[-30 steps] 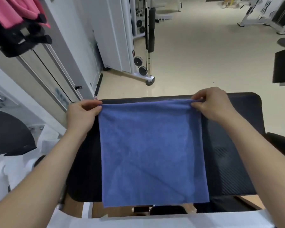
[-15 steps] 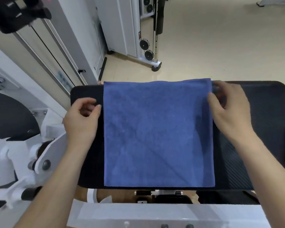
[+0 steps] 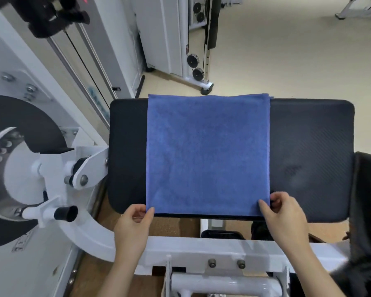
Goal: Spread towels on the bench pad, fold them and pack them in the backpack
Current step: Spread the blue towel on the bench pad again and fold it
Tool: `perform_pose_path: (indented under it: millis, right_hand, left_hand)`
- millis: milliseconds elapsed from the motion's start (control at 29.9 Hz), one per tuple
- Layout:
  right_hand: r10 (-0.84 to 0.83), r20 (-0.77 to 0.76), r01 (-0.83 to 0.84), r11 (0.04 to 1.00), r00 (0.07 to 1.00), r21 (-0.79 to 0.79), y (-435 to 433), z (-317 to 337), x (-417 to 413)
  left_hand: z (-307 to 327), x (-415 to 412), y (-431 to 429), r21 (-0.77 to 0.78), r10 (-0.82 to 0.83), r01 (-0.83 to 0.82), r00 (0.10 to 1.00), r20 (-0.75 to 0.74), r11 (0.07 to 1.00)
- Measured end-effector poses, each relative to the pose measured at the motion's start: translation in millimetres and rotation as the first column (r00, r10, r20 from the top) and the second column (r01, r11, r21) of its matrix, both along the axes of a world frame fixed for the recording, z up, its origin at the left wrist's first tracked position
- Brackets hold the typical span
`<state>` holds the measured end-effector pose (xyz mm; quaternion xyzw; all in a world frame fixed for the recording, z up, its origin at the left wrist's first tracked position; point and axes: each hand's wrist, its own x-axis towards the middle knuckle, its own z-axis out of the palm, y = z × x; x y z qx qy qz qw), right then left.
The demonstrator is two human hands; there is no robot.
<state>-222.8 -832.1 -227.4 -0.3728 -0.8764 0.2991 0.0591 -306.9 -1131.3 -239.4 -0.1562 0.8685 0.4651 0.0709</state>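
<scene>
Nearest me, past the white frame [image 3: 201, 245], my left hand [image 3: 133, 224] and right hand [image 3: 285, 217] each sit at a near corner of the towel [image 3: 208, 155]. The fingers [image 3: 137, 211] of both hands are curled, with the thumb on top, pinching the left and right near corners. The cloth lies flat and square across the middle of the black table [image 3: 308, 146], with bare padding on either side. Its near edge lies along the table's near rim. Its far edge reaches the far rim and seems to hang a little over it.

I judge the spreading is done and the first fold is in hand. To do it well, I should lift both corners at the same height and carry them straight away from me, not let one lead. I want to lay them corner on corner at the far edge, then run a flat palm back to set the crease. The cloth looks light and could drag on the pad, so a low, slow arc seems safest. If the far edge slips off the rim, the halves will not match.

Beyond the table stands a cable machine [image 3: 196, 61]. The backpack is not in view.
</scene>
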Motion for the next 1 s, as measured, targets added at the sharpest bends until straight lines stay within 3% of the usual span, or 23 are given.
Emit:
perform_pose_path:
  millis: [201,402,602,736,1004]
  right_hand:
    - [-0.011,0.089,0.011,1.0,0.996,-0.001,-0.8,8.8,10.0]
    - [0.026,0.144,0.003,0.98,0.989,-0.197,6.1,16.0,10.8]
    - [-0.073,0.035,0.081,0.914,0.997,-0.397,7.7,14.0,17.0]
    - [-0.112,-0.015,0.095,0.902,0.994,-0.422,6.1,13.7,17.0]
    - [-0.171,-0.037,0.128,0.846,0.985,-0.518,8.1,10.1,9.5]
  left_hand:
    - [2.0,0.6,-2.4,0.305,0.146,-0.169,0.985,0.097,0.937]
    - [-3.6,0.7,-5.5,0.387,0.146,-0.167,0.986,0.083,0.907]
    - [-1.5,-3.7,-9.5,0.318,-0.092,0.098,0.995,-0.034,0.943]
    - [-5.6,-6.6,-16.6,0.194,-0.271,0.266,0.963,0.0,0.944]
    - [-10.9,-8.4,-13.0,-0.031,-0.262,0.261,0.958,-0.119,0.965]
